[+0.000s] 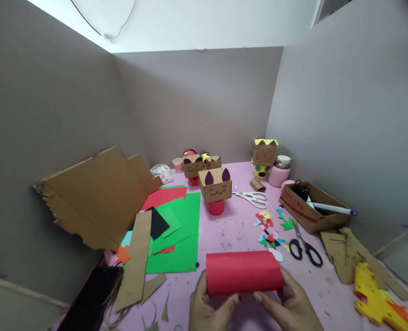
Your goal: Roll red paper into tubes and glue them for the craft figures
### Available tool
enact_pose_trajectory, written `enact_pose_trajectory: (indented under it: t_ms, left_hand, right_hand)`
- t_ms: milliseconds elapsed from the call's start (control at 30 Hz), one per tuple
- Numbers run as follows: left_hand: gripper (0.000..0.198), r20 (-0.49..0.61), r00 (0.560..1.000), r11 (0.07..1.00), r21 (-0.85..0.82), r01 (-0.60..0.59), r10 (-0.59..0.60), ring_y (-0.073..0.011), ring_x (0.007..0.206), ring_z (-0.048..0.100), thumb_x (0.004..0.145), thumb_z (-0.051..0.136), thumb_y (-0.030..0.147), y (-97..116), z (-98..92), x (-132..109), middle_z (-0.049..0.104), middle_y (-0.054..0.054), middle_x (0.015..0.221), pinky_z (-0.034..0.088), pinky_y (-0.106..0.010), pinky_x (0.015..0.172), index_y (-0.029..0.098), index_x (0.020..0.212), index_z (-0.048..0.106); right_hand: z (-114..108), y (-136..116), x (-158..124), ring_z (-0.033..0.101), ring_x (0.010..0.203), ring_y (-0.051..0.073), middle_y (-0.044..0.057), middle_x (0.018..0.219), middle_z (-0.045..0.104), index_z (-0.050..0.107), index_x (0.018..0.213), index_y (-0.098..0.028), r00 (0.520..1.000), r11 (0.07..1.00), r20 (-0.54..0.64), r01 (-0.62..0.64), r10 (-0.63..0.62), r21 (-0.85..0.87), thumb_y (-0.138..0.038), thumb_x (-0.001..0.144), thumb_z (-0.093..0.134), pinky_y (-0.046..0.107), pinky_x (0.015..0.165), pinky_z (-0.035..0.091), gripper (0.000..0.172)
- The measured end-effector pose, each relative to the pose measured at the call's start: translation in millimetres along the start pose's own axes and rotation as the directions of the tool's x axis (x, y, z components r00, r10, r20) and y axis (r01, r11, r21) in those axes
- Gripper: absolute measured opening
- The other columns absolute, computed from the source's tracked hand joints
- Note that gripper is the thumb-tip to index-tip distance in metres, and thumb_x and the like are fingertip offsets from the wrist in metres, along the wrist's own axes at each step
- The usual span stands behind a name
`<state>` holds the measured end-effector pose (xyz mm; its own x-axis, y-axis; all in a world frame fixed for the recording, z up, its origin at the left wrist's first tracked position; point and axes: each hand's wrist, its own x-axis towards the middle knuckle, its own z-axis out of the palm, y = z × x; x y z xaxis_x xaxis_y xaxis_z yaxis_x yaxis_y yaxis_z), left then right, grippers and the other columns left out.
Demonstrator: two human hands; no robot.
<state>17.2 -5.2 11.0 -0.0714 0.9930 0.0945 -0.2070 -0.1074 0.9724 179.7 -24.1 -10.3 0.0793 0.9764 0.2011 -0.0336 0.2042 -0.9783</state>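
A roll of red paper [244,272] lies sideways just above the pink table [231,230] near its front edge. My left hand [207,305] grips its left end, fingers curled behind and thumb underneath. My right hand [291,305] holds the right end the same way, thumb pressed on the lower edge. Both hands are closed on the roll.
Green and red paper sheets [178,225] and a torn cardboard sheet [93,197] lie left. Cardboard box figures [215,185] stand behind. White scissors [254,197], black scissors [305,248], paper cut-outs [269,230], a cardboard tray [314,207] with a pen and a yellow shape [376,299] sit right.
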Motion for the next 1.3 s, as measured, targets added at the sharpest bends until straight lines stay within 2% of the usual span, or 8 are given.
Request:
enact_pose_trajectory:
  t_ms: [367,600,733,933,1000,1100,1200,1300]
  left_hand:
    - [0.033,0.103,0.990,0.987,-0.122,0.107,-0.094,-0.0184,0.076,0.065,0.063,0.077,0.027,3.0,-2.1,2.6,0.074,-0.006,0.083,0.049,-0.025,0.072,0.015,0.091,0.065]
    - [0.035,0.197,0.968,0.953,-0.231,0.198,-0.153,-0.0213,0.087,0.066,0.069,0.073,0.032,-0.4,-5.6,6.2,0.073,-0.007,0.095,0.048,-0.028,0.081,0.019,0.101,0.065]
    - [0.046,0.164,0.969,0.940,-0.259,0.223,-0.185,-0.0238,0.105,0.060,0.072,0.070,0.038,-2.4,-8.6,7.8,0.069,-0.010,0.109,0.043,-0.032,0.092,0.020,0.113,0.061]
    - [0.058,0.072,0.959,0.951,-0.126,0.282,-0.275,-0.0280,0.123,0.045,0.068,0.066,0.054,-8.9,-23.3,14.1,0.062,-0.011,0.122,0.034,-0.036,0.103,0.018,0.113,0.061]
    - [0.060,0.128,0.960,0.961,-0.094,0.261,-0.248,-0.0299,0.120,0.048,0.065,0.067,0.055,-9.9,-24.1,16.1,0.064,-0.013,0.118,0.038,-0.038,0.100,0.017,0.111,0.062]
    - [0.054,0.222,0.960,0.978,-0.080,0.190,-0.169,-0.0316,0.102,0.061,0.061,0.074,0.047,-6.4,-18.9,16.3,0.071,-0.015,0.101,0.047,-0.039,0.088,0.015,0.104,0.066]
    - [0.043,0.185,0.969,0.979,-0.094,0.182,-0.163,-0.0295,0.088,0.065,0.064,0.072,0.046,-0.8,-14.5,16.1,0.074,-0.013,0.089,0.050,-0.038,0.082,0.014,0.093,0.070]
    - [0.043,0.137,0.977,0.976,-0.120,0.182,-0.165,-0.0294,0.086,0.066,0.067,0.068,0.051,0.6,-15.9,19.8,0.074,-0.011,0.082,0.049,-0.039,0.083,0.015,0.090,0.070]
  right_hand:
    - [3.1,-5.4,4.6,0.065,0.092,0.020,0.004,0.104,0.071,0.059,0.108,-0.027,0.994,0.978,0.001,-0.108,0.110,0.177,-0.024,0.074,0.069,0.027,0.081,0.050,0.036]
    - [6.3,-9.0,6.0,0.063,0.095,0.021,0.004,0.103,0.071,0.060,0.109,-0.026,0.985,0.946,-0.059,-0.136,0.160,0.295,-0.028,0.071,0.071,0.026,0.082,0.048,0.039]
    - [1.1,-14.6,10.8,0.060,0.103,0.020,0.002,0.111,0.068,0.058,0.109,-0.030,0.983,0.934,-0.006,-0.171,0.182,0.314,-0.031,0.073,0.070,0.029,0.089,0.046,0.038]
    - [-8.1,-16.4,13.1,0.057,0.110,0.020,0.006,0.115,0.066,0.060,0.109,-0.029,0.984,0.936,0.060,-0.179,0.169,0.302,-0.035,0.078,0.064,0.030,0.093,0.042,0.032]
    - [-9.5,-14.0,11.9,0.056,0.111,0.020,0.006,0.117,0.065,0.059,0.113,-0.029,0.984,0.940,0.056,-0.181,0.172,0.290,-0.034,0.080,0.061,0.031,0.095,0.041,0.033]
    - [-8.0,-11.3,11.4,0.058,0.107,0.023,0.008,0.114,0.067,0.058,0.114,-0.027,0.985,0.947,0.069,-0.169,0.156,0.272,-0.032,0.078,0.065,0.035,0.092,0.044,0.037]
    - [-4.0,-8.9,12.8,0.063,0.098,0.025,0.009,0.104,0.070,0.061,0.107,-0.024,0.986,0.945,0.096,-0.156,0.134,0.288,-0.032,0.075,0.067,0.035,0.085,0.048,0.033]
    - [-1.5,-2.8,14.8,0.067,0.080,0.021,0.004,0.081,0.074,0.066,0.094,-0.025,0.988,0.920,0.063,-0.153,0.139,0.361,-0.036,0.076,0.066,0.029,0.075,0.049,0.022]
